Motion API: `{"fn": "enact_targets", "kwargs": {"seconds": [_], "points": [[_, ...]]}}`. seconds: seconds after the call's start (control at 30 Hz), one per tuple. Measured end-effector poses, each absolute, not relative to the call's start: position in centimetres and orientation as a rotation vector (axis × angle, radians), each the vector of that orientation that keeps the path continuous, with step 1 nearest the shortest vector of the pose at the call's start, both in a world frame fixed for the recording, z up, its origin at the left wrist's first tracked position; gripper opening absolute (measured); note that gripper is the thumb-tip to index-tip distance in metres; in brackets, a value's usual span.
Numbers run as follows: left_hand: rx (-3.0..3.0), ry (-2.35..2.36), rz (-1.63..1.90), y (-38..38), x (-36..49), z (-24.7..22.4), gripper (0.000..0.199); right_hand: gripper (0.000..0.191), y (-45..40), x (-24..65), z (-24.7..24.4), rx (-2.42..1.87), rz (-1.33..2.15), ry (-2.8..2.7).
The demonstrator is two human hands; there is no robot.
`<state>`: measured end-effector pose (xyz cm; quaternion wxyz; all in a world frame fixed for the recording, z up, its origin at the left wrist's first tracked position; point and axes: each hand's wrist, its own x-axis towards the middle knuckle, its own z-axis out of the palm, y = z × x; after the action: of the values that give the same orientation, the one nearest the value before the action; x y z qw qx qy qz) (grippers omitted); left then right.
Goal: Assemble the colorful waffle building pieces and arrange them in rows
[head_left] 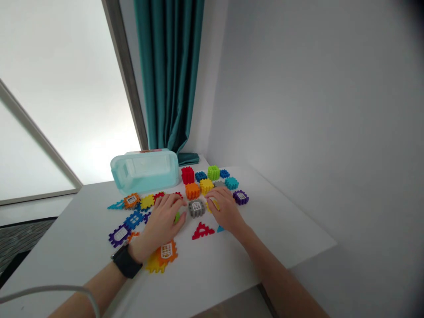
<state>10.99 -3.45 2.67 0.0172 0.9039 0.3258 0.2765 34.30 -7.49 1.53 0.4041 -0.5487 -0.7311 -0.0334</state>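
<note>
Well, a small green plastic piece [177,217] sits nearly hidden under the left hand [160,225], whose fingers [174,204] curl down over it with the thumb pressed in beside it, so it looks held, though only a sliver shows. Just across from it, the right hand [225,210] lies with its fingers close together, their tips over a yellow plastic piece [213,205]; from here I cannot tell whether they grip it or merely rest on it. A grey waffle block [196,208] sits between the two hands, slightly nearer the right fingertips. Both forearms reach in across a white table [281,229], and a black watch [126,261] circles the left wrist. Flat coloured pieces surround the hands, among them a red triangle [202,231]. Beyond lie a red cube [187,175] among other bright cubes and a pale teal plastic box [145,171].
</note>
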Motion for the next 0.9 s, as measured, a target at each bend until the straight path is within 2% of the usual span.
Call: {"fn": "enact_targets", "kwargs": {"seconds": [0.4, 0.67, 0.9], "points": [[2.808, 1.172, 0.782, -1.9, 3.9, 0.3, 0.021, 0.016, -5.1, 27.1, 2.7, -1.318, 0.002, -2.284], [2.777, 1.181, 0.690, -1.8, 3.3, -1.3, 0.034, 0.015, -3.7, 24.4, 1.7, -1.431, -0.133, -2.499], [2.786, 1.306, 0.692, -2.2, 3.4, -1.6, 0.021, 0.014, -4.7, 22.9, -0.3, -1.558, -0.215, -2.400]]}}
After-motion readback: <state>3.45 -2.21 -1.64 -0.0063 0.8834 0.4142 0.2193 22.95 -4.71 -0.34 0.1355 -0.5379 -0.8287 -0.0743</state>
